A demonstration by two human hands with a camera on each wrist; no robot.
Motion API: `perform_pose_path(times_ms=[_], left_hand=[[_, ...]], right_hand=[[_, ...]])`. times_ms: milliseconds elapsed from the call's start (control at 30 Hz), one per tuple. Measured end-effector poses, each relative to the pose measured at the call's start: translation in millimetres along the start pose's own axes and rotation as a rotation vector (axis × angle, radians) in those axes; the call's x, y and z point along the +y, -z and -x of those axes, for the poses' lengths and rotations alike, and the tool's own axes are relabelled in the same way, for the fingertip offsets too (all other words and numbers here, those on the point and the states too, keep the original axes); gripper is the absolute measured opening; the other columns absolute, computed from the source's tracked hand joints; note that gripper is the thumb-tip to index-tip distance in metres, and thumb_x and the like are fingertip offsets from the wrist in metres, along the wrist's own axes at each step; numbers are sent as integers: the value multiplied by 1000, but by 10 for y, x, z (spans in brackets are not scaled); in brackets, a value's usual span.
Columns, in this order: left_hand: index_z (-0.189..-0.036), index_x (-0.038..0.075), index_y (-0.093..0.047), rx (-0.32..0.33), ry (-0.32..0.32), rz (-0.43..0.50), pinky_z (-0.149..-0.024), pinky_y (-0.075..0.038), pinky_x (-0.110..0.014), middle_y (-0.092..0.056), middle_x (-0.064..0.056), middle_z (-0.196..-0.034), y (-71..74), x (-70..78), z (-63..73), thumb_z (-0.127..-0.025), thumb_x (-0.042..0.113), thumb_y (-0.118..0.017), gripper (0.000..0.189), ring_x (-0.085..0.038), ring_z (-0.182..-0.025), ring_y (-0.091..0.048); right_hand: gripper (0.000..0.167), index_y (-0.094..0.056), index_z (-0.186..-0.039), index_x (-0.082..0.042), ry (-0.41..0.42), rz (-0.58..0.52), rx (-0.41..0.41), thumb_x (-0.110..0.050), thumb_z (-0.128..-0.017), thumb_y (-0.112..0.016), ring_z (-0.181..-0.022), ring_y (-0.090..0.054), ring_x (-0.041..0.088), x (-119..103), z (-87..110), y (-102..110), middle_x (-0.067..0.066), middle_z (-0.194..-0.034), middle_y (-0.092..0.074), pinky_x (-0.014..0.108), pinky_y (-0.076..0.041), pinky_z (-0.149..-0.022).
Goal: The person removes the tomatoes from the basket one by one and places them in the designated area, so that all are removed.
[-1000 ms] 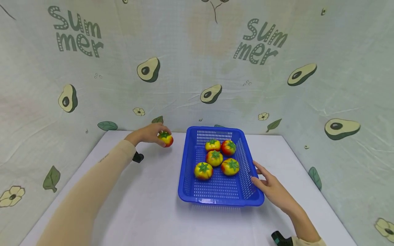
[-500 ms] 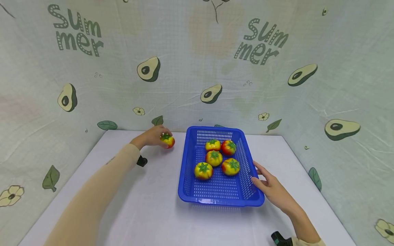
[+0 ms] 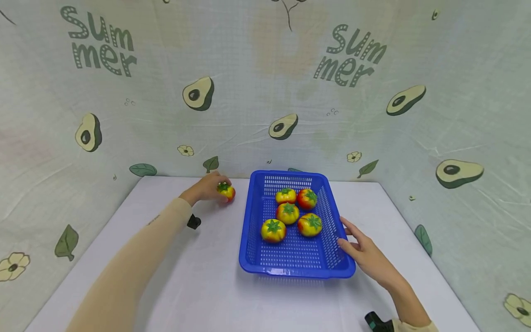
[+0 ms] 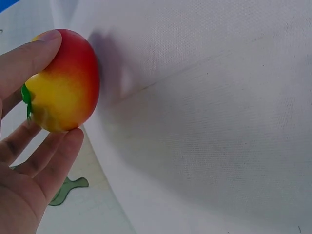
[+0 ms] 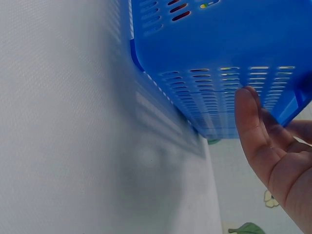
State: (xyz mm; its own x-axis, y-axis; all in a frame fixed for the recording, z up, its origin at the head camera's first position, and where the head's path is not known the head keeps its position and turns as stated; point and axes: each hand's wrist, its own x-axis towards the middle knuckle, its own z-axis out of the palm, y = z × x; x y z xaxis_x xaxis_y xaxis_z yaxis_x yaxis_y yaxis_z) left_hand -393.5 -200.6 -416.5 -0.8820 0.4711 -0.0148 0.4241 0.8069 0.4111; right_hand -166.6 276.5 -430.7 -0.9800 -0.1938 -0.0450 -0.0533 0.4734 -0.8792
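The left hand [image 3: 209,186], half open around a round, shiny red-and-yellow tomato with green leaves [image 3: 229,192], has moved a bit closer to the blue plastic basket [image 3: 286,271], whose right rim the right hand [image 3: 366,250] lightly pinches.

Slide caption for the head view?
Left hand holds a red-and-yellow fruit left of a blue basket containing five more fruits; right hand touches the basket's right side.
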Motion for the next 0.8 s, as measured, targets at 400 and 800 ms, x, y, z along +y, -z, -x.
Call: perform_pose_path(times_ms=[400,800], left_hand=[[-136,9,-66,1,25,15,-115,-47,-57,-55,-23,-135,-54,-12,-3,-90,20,-87,52,-39,-124,-57],[-144,8,-61,-17,40,13,-116,-44,-61,-53,-24,-144,-1,21,28,-89,22,-87,62,-40,-128,-55]], right_hand=[[72,-20,-171,-14,-7,4,3,-29,-111,-58,-122,-67,37,-4,1,-9,27,-148,-42,37,-63,-92],[73,-19,-171,-15,-16,11,2,-31,-111,-58,-123,-67,37,4,-5,-8,26,-149,-43,39,-63,-93]])
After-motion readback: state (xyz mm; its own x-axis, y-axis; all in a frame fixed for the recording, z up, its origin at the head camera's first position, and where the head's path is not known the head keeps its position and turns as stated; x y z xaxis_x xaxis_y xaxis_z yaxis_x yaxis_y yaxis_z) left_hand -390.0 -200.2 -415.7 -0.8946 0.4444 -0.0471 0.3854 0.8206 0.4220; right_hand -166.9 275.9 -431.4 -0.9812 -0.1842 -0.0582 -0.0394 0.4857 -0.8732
